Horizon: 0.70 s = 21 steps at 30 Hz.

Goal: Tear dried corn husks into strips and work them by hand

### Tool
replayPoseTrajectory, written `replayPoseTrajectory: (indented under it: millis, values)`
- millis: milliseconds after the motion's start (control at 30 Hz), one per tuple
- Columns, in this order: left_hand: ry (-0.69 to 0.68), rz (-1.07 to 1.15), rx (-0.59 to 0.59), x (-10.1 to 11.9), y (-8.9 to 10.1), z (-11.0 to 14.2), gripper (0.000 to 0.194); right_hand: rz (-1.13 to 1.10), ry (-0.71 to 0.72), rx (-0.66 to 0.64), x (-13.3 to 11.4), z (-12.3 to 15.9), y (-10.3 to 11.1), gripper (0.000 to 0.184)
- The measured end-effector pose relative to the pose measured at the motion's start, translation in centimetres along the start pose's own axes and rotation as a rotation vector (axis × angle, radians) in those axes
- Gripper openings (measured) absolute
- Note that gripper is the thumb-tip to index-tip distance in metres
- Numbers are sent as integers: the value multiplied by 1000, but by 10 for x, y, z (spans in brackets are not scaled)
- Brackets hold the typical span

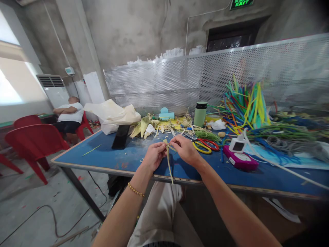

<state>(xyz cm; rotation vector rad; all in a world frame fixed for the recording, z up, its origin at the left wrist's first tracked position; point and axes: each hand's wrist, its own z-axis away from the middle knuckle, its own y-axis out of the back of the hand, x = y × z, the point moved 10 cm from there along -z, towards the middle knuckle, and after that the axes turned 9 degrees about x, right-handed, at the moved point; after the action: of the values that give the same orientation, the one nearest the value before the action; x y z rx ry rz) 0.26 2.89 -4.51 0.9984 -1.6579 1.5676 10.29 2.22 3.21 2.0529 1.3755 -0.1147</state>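
My left hand (154,154) and my right hand (185,149) meet over the front edge of the blue table (102,159). Both pinch a pale green leaf strip (169,161) between their fingertips. The strip is folded or knotted at the top, and a long tail hangs down past the table edge. My left wrist carries a gold bead bracelet (136,190).
Red and yellow scissors (205,144), a black phone (120,136), a green flask (200,114), a magenta device (240,159), leaf scraps (154,127) and a bundle of coloured strips (246,103) lie on the table. A perforated metal screen (205,79) backs it. Red chairs (33,140) and a seated person (68,118) are at left.
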Motion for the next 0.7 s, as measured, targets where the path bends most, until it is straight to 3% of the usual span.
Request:
replayPoseTrajectory:
  millis: [267,700]
  values:
    - [-167,-338,112,11,5,3,33,65,77,-24,-3,3,-6,14]
    - [-206,-372,111,9,8,-3,31,161,197,-69,5,5,-22,16]
